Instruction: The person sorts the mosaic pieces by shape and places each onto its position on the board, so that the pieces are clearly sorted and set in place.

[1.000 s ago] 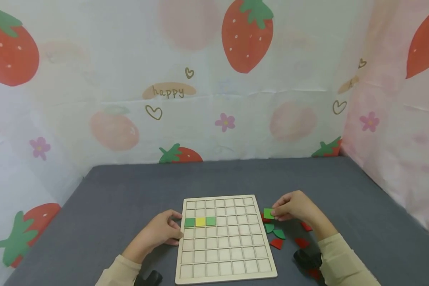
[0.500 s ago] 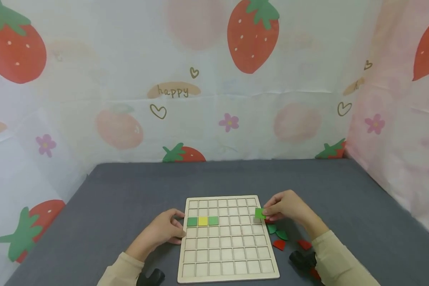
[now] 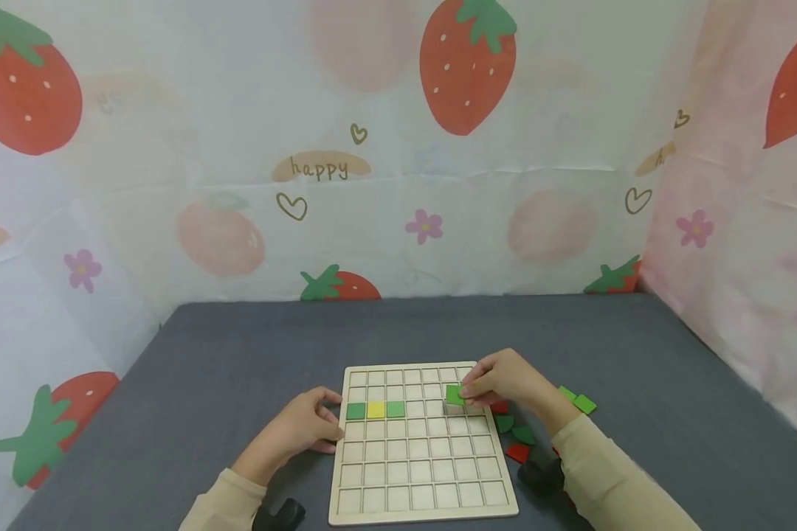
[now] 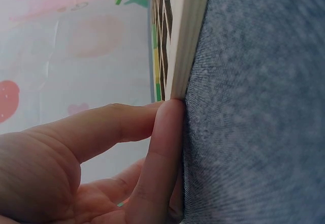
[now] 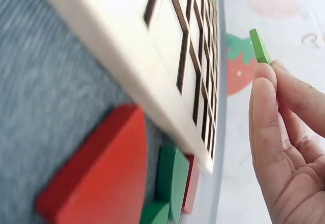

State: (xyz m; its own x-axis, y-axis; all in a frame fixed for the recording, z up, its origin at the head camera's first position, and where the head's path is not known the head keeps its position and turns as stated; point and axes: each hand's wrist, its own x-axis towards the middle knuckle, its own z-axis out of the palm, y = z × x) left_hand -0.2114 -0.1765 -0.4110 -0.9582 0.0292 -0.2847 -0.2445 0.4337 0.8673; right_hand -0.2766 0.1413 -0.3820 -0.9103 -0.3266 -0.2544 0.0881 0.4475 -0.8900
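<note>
My right hand [image 3: 505,383] pinches a light green square tile [image 3: 454,395] between thumb and fingertips, over the upper right part of a wooden grid board [image 3: 438,451]. In the right wrist view the tile [image 5: 259,46] stands tilted, raised above the board's surface. A green tile [image 3: 356,411], a yellow tile [image 3: 375,410] and another green tile [image 3: 395,408] lie side by side in one row at the board's left. My left hand [image 3: 305,424] touches the board's left edge with its fingertips, which the left wrist view shows against the pale wooden side [image 4: 190,36].
Right of the board lie red pieces [image 3: 518,452] and dark green curved pieces [image 3: 523,435], close to its edge. Two light green tiles [image 3: 584,404] lie beyond my right forearm. A grey cloth [image 3: 272,339] covers the table, with a strawberry-print curtain [image 3: 465,243] behind.
My right hand has carried the green tile leftward from beside the board to over its grid. Light green tiles now show behind the right forearm. My left hand stays at the board's edge.
</note>
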